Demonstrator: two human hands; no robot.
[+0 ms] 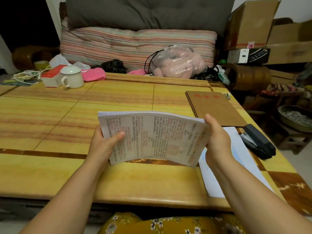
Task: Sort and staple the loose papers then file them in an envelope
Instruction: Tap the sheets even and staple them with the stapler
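Observation:
A thick stack of printed papers stands on its lower edge on the yellow table, bowed slightly. My left hand grips its left edge, thumb across the front sheet. My right hand grips the right edge. A brown envelope with red characters lies flat at the right rear of the table. A black stapler sits just right of my right hand. More white sheets lie flat under my right forearm.
A white mug and a red-and-white box stand at the table's far left. Pink cloth and a plastic bag with a pink toy lie along the back. Cardboard boxes are stacked at the right.

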